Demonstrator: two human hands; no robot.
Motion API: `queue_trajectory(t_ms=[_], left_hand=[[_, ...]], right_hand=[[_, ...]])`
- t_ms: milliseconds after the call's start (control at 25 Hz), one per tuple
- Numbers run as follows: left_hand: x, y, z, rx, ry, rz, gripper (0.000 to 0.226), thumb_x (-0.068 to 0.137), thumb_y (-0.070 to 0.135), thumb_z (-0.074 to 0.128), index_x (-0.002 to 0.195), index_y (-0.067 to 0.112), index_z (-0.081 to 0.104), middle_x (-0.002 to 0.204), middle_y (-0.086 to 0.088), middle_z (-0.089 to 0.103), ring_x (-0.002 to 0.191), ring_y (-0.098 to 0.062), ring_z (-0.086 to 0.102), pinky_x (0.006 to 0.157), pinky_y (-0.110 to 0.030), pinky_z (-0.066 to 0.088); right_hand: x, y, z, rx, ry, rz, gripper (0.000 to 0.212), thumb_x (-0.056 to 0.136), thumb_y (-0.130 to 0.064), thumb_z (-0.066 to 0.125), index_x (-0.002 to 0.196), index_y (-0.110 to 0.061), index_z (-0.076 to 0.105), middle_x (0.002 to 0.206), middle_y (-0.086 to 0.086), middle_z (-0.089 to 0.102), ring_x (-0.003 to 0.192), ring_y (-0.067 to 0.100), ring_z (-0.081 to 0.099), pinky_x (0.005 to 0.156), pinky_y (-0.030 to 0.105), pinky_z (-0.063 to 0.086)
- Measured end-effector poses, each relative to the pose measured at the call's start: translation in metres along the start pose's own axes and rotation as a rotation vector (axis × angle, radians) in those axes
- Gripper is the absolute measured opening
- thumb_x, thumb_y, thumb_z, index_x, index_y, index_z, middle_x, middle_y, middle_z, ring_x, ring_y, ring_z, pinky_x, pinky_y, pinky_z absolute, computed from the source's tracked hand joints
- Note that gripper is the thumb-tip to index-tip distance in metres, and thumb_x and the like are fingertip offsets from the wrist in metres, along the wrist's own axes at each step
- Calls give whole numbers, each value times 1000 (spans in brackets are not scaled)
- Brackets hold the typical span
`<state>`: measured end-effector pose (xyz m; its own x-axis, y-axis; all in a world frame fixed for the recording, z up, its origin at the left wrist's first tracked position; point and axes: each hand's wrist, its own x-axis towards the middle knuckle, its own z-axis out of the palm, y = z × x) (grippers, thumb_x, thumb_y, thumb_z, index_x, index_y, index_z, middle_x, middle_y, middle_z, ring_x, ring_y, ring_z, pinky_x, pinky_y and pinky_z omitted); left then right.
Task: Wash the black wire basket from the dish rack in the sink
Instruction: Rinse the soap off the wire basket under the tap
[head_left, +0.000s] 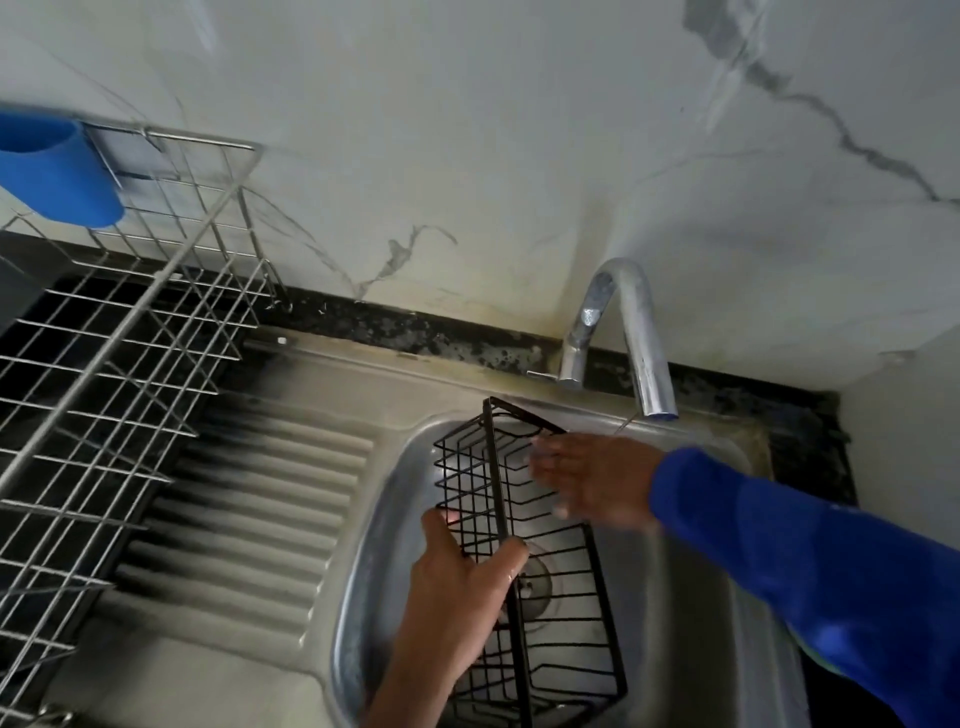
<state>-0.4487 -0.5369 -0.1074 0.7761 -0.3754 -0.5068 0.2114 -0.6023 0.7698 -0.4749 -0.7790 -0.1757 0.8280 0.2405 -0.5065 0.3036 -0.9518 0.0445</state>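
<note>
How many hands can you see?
2. The left hand grips the basket near its middle, over the sink. The right hand reaches in from the right, fingers spread at the basket's far end, below the tap.

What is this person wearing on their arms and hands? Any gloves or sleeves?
No gloves: both the left hand and the right hand are bare. The right arm wears a bright blue long sleeve reaching the wrist. The left forearm shows no sleeve and no watch.
</note>
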Motion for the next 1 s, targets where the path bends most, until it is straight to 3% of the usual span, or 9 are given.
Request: queue_trajectory(t_ms=[120, 240, 320, 480, 600, 680, 760, 840, 1000], left_hand=[[16, -2, 4, -71, 1, -64, 58, 74, 56, 66, 113, 20, 45, 85, 8, 61, 75, -5, 58, 57, -24, 40], [25, -8, 8, -100, -103, -109, 63, 67, 61, 59, 116, 25, 44, 94, 11, 62, 84, -5, 59, 65, -26, 44], [23, -9, 13, -87, -189, -107, 62, 63, 62, 57, 115, 32, 40, 96, 13, 61, 89, -7, 62, 71, -29, 50], [36, -6, 15, -102, -271, -127, 73, 64, 65, 62, 125, 29, 41, 110, 7, 60, 94, -12, 61, 67, -32, 49], [46, -14, 9, -214, -350, -257, 74, 53, 67, 65, 113, 27, 55, 101, -4, 66, 82, -19, 61, 63, -30, 44], [46, -24, 10, -269, -457, -293, 77, 49, 64, 65, 113, 21, 59, 85, -5, 67, 72, -19, 60, 56, -26, 40], [43, -31, 14, -284, -597, -315, 76, 57, 58, 64, 120, 16, 59, 82, -4, 65, 70, -19, 58, 52, -22, 36], [42, -37, 22, -293, -715, -324, 68, 67, 53, 61, 124, 17, 57, 85, -4, 64, 74, -19, 57, 54, -22, 35], [43, -41, 32, -388, -733, -299, 77, 57, 57, 66, 123, 18, 61, 89, -9, 64, 75, -22, 59, 52, -24, 38]], right_hand=[[-20, -53, 30, 39, -20, -114, 69, 96, -64, 12, 153, -27, 0, 154, -8, -17, 143, 17, -23, 112, 45, -25], [-32, -38, 38, 19, -73, -266, 57, 101, -53, 18, 152, -26, 19, 160, -8, 9, 149, 19, -3, 106, 35, -33], [-29, -9, 34, -11, -35, -310, 48, 103, -46, 23, 146, -30, 36, 155, -9, 31, 148, 24, 15, 113, 43, -21], [-25, 3, 29, 9, -11, -261, 41, 102, -42, 31, 136, -31, 50, 148, -9, 44, 144, 25, 27, 120, 50, 3], [-37, 10, 21, 298, 267, -8, 35, 98, -37, 45, 129, -27, 58, 141, -7, 51, 139, 18, 34, 117, 34, 23], [-44, 12, 19, 463, 391, 236, 46, 94, -30, 55, 139, -28, 47, 146, -4, 44, 137, 16, 35, 108, 21, 28], [-41, 9, 16, 532, 306, 399, 66, 89, -21, 63, 146, -26, 30, 147, 1, 38, 129, 18, 44, 99, 22, 39], [-34, 10, 10, 450, 131, 443, 70, 86, -13, 64, 145, -23, 27, 142, 5, 43, 116, 23, 55, 90, 29, 49], [-25, 24, -12, 408, -15, 453, 34, 96, -22, 52, 129, -23, 47, 110, 9, 61, 88, 23, 62, 64, 27, 48]])
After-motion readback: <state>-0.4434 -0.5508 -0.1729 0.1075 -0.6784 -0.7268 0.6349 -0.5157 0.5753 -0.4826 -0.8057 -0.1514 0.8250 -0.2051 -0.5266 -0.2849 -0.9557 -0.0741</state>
